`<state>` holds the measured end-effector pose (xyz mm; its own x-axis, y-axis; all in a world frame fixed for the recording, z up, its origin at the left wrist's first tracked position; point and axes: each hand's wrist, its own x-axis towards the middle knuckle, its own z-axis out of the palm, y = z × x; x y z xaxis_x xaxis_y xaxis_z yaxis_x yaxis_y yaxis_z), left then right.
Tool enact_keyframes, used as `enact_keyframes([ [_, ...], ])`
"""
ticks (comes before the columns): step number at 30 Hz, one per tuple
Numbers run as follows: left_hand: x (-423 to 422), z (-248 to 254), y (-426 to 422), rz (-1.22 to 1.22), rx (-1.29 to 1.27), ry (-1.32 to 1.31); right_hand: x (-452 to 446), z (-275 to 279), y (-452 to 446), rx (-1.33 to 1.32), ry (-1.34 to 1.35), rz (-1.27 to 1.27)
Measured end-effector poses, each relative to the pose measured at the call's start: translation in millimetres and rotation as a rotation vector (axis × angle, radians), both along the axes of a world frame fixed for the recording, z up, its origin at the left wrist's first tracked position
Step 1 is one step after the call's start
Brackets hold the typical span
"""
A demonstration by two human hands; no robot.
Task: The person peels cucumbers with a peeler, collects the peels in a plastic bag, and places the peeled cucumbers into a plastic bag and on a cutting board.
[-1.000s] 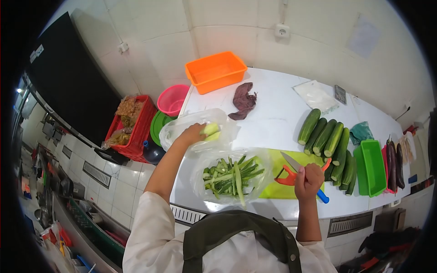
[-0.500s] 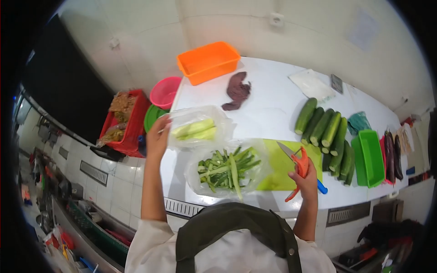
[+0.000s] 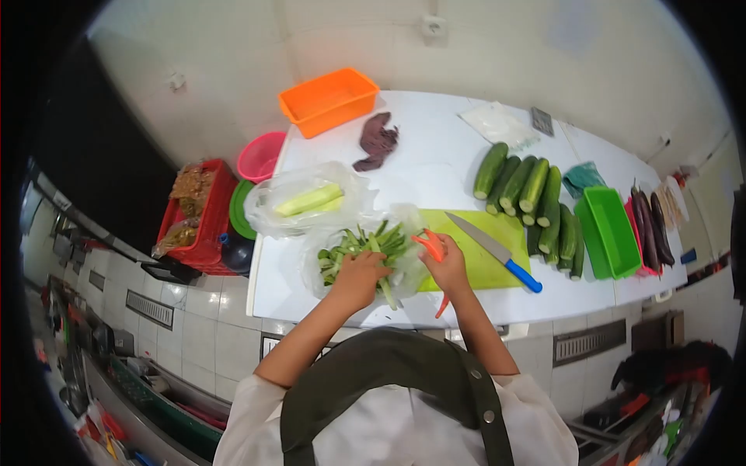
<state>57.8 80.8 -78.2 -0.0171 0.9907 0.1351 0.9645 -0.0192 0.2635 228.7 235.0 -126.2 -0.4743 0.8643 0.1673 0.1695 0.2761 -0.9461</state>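
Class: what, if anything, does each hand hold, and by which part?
The right hand holds the orange tool around its middle, ends showing. The left hand lies on green strips; any grip cannot be told.

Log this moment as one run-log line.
left hand: on green peelings in clear bag | right hand: holding orange peeler | knife: blade over green board | pale pieces: in other bag

The left hand hides some cucumber peelings; the right hand covers part of the orange peeler (finer details too small to discern). The bottom edge crops the apron.
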Motion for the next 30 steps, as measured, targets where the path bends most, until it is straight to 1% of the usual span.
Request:
enact_keyframes([
  [3, -10.7, 20.6, 9.9, 0.070, -0.056, -0.046, 12.1, 28.9, -8.8, -0.020, 0.033, 0.000],
  [4, -17.9, 40.5, 12.5, 0.080, 0.009, -0.052, 20.0, 37.3, -11.3, 0.029, 0.046, 0.001],
  [5, -36.6, 48.1, 18.7, 0.143, 0.083, -0.161, 29.5, 43.0, -14.0, 0.075, 0.058, -0.003],
  [7, -90.1, 52.9, 33.5, 0.252, 0.233, -0.381, 45.8, 48.7, -17.2, 0.053, 0.155, -0.053],
  [9, -147.4, 53.5, 47.5, 0.465, 0.176, -0.222, 69.8, 60.3, -22.0, -0.001, 0.111, -0.081],
  [11, -222.3, -0.5, 69.2, 0.543, -0.019, -0.104, 90.5, 56.4, -24.1, -0.061, 0.127, -0.145],
  [13, -260.9, -45.0, 81.1, 0.528, -0.116, -0.040, 111.4, 54.4, -27.6, -0.102, 0.142, -0.203],
  [14, -270.4, -54.7, 83.1, 0.512, -0.168, -0.011, 119.5, 53.6, -27.7, -0.124, 0.144, -0.241],
  [16, -280.9, -56.7, 93.4, 0.443, -0.476, -0.046, 136.5, 44.1, -24.5, -0.159, 0.147, -0.271],
  [18, -290.7, -70.3, 96.9, 0.413, -0.465, -0.119, 163.5, 39.2, -24.2, -0.200, 0.159, -0.334],
  [19, -283.9, -63.2, 95.2, 0.424, -0.435, -0.095, 172.9, 36.6, -23.5, -0.182, 0.165, -0.372],
  [20, -294.0, -76.5, 96.3, 0.406, -0.387, -0.108, 181.9, 30.5, -20.3, -0.155, 0.130, -0.405],
  [21, -289.4, -66.7, 95.6, 0.397, -0.392, -0.153, 190.5, 27.2, -16.1, -0.130, 0.097, -0.424],
  [23, -281.7, -65.7, 100.1, 0.351, -0.336, -0.190, 202.4, 36.3, -8.7, -0.116, 0.116, -0.467],
  [25, -278.1, -59.7, 93.3, 0.374, -0.309, -0.206, 205.3, 40.6, -1.9, -0.127, 0.157, -0.478],
  [27, -272.3, -61.5, 91.2, 0.381, -0.262, -0.043, 211.7, 38.1, 9.4, -0.169, 0.215, -0.478],
  [29, -268.9, -59.9, 91.0, 0.402, -0.247, 0.101, 210.3, 40.2, 18.2, -0.132, 0.200, -0.469],
  [30, -256.1, -47.1, 87.6, 0.415, -0.213, 0.133, 208.2, 42.7, 21.2, -0.118, 0.202, -0.469],
])
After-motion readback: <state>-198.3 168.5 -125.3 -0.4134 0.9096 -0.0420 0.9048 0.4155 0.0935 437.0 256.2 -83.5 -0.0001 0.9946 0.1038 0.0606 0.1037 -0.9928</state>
